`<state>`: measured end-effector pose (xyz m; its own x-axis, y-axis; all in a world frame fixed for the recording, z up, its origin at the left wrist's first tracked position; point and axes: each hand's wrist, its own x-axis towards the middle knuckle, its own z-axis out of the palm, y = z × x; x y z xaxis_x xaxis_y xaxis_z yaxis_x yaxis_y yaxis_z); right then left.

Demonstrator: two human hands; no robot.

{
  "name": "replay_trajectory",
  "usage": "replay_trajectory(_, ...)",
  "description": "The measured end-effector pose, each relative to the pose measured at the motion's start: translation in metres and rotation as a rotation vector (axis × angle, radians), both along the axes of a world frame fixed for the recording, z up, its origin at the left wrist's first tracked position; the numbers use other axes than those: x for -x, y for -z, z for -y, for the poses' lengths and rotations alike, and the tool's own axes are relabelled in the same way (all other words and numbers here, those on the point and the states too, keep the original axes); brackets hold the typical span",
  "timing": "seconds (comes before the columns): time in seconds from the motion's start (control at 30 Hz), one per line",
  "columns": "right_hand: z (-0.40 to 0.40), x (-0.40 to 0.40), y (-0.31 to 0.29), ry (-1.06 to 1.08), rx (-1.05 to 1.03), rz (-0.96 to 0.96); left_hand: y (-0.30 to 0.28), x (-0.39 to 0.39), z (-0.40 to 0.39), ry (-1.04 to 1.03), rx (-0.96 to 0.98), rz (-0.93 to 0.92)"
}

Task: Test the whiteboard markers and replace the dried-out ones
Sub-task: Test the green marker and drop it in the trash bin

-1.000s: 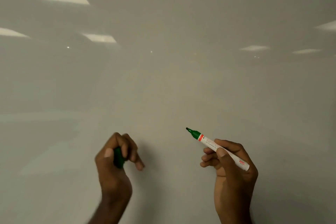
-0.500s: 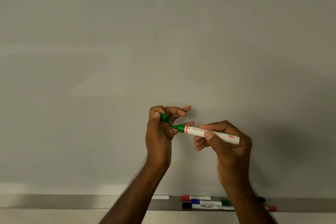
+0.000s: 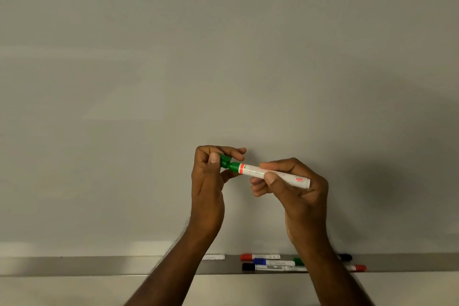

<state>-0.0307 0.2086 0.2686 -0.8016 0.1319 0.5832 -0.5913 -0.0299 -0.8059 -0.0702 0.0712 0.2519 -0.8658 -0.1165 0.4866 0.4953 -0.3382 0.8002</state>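
Note:
A green whiteboard marker [image 3: 273, 173] with a white barrel and an orange band lies nearly level in front of the whiteboard [image 3: 223, 57]. My right hand [image 3: 290, 189] grips its barrel. My left hand [image 3: 211, 176] pinches the green cap [image 3: 224, 160], which sits over the marker's tip. Both hands meet just below the middle of the view. The nib itself is hidden inside the cap.
A metal tray [image 3: 99, 264] runs along the board's lower edge. On it lie a red-capped marker [image 3: 259, 256], a blue-capped marker [image 3: 273, 262], a black-capped marker [image 3: 268, 267] and others partly hidden behind my right forearm. A white marker end [image 3: 214, 257] shows beside my left forearm.
My view dropped from the upper board to the tray. My hands came together, and the cap in my left hand went onto the marker's tip.

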Motion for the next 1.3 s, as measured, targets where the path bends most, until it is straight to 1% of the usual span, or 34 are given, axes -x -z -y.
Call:
replay_trajectory(0.13, -0.006, 0.002, -0.001, -0.054, -0.144, 0.033, -0.001, 0.0, 0.004, -0.013, -0.103, 0.074)
replay_trajectory(0.23, -0.011, 0.004, -0.002, 0.01, -0.258, 0.032, -0.005, -0.004, 0.005, -0.011, -0.142, 0.094)
replay_trajectory(0.37, -0.016, 0.005, -0.005, 0.086, -0.387, -0.024, -0.006, -0.005, 0.005, -0.021, -0.118, 0.065)
replay_trajectory(0.43, -0.016, 0.006, -0.006, 0.048, -0.374, -0.005, -0.008, -0.004, 0.006, -0.005, -0.108, 0.056)
replay_trajectory(0.63, -0.012, 0.013, -0.006, -0.084, -0.166, 0.125, -0.013, -0.006, 0.003, 0.069, -0.142, 0.069)
replay_trajectory(0.73, -0.015, 0.013, -0.007, -0.142, -0.1, 0.194, -0.012, -0.007, 0.003, 0.107, -0.125, 0.072)
replay_trajectory(0.83, -0.025, 0.015, -0.008, -0.207, -0.11, 0.28, -0.012, -0.005, 0.01, 0.139, -0.028, 0.007)
replay_trajectory(0.9, -0.035, 0.015, -0.011, -0.209, -0.195, 0.295, -0.012, 0.0, 0.016, 0.153, 0.08, -0.036)
replay_trajectory(1.0, -0.049, 0.009, -0.017, -0.161, -0.303, 0.273, -0.012, 0.006, 0.02, 0.165, 0.209, -0.044)
replay_trajectory(1.13, -0.068, -0.01, -0.02, -0.033, -0.35, 0.279, -0.012, 0.01, 0.006, 0.23, 0.401, -0.098)
replay_trajectory(1.3, -0.104, -0.044, 0.002, 0.22, -0.501, 0.354, 0.004, 0.018, -0.03, 0.323, 0.628, -0.258)
